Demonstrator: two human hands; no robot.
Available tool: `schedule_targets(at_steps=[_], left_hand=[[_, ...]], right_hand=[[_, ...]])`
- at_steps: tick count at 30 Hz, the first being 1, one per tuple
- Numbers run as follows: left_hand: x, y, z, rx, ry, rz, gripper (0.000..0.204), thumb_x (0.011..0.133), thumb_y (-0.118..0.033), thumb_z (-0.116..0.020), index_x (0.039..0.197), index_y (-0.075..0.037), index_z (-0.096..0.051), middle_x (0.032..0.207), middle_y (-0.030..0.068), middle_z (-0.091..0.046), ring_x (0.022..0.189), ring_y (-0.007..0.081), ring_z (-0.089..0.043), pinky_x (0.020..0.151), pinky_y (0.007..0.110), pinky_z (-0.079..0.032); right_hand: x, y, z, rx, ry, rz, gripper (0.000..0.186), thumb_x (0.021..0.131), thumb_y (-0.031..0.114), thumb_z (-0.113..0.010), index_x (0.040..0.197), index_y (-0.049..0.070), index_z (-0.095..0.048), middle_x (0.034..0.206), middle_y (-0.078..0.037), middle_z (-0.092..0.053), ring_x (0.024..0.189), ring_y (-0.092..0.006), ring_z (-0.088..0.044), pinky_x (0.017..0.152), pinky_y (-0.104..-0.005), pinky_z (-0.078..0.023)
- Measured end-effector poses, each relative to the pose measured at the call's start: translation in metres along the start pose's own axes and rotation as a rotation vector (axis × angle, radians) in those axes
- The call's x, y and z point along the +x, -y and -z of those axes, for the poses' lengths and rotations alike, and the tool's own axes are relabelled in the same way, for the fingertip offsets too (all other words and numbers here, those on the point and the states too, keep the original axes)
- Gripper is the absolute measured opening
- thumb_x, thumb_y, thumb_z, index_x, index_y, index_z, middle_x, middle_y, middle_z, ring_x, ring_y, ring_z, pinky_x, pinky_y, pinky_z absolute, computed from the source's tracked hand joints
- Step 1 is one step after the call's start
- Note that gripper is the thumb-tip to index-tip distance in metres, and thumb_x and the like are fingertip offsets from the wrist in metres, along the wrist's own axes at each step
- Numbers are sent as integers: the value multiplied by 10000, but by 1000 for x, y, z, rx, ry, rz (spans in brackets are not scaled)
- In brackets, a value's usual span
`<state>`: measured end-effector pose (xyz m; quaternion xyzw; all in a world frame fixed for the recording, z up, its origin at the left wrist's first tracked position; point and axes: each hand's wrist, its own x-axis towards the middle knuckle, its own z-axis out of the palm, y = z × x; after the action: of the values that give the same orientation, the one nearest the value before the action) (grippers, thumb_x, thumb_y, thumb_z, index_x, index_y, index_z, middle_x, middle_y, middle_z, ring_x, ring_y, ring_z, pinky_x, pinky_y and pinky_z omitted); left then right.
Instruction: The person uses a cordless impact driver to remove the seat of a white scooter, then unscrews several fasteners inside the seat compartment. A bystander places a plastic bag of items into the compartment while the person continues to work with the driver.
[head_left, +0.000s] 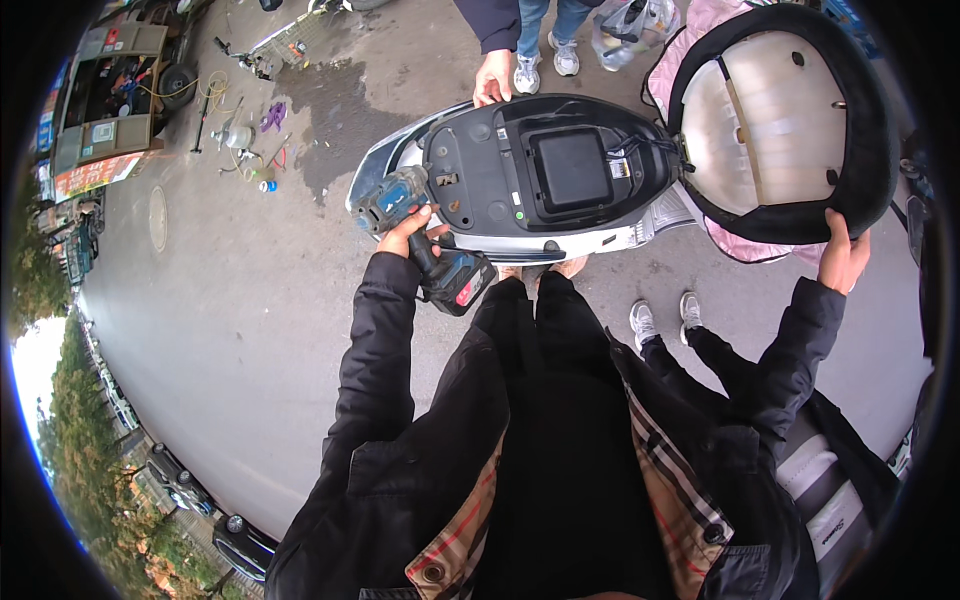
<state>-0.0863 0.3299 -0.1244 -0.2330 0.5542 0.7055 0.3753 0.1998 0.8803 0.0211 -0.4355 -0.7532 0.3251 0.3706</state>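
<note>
My left hand (412, 238) is closed around the handle of a blue and black cordless drill (395, 205) with a large battery at its base. The drill's head is over the left end of a scooter body (545, 175), whose black under-seat compartment (572, 168) lies exposed. To the right, the scooter seat (868, 150) is flipped open, its pale underside (790, 120) facing up inside a black rim. My right hand (845, 250) grips that rim at its near edge, the fingertips partly hidden. A pink quilted cover (745, 242) shows around the seat.
Across the scooter, another person's hand (493, 78) rests on its far edge. White shoes (645, 322) of someone else stand near my right side. Cables and tools (240, 140) lie on the ground at the left, near a cart (115, 95). A plastic bag (635, 35) sits at the back.
</note>
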Motion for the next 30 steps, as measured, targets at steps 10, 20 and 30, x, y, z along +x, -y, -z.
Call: schedule_targets(at_steps=[10, 20, 30], left_hand=[[52, 27, -4, 44, -94, 44, 412, 840, -228, -847, 1148, -125, -593, 1011, 101, -718, 663, 257, -688, 505, 382, -509], [63, 16, 9, 101, -80, 85, 464, 825, -186, -847, 1190, -97, -573, 889, 112, -699, 540, 246, -629, 502, 377, -516], [74, 7, 3, 25, -73, 140, 345, 844, -208, -830, 1101, -67, -648, 905, 111, -711, 552, 240, -623, 495, 365, -507]], right_hand=[[38, -2, 6, 1, 105, -29, 311, 831, 85, -702, 1071, -112, -681, 1005, -107, -709, 926, -184, -636, 929, -290, -468], [44, 70, 15, -403, 1, 221, 279, 787, 146, -727, 948, -81, -710, 965, -98, -683, 913, -170, -578, 878, -306, -446], [-6, 98, -62, -23, 203, 53, 420, 817, -4, -662, 1223, -109, -642, 1137, -119, -715, 1021, -186, -652, 980, -283, -465]])
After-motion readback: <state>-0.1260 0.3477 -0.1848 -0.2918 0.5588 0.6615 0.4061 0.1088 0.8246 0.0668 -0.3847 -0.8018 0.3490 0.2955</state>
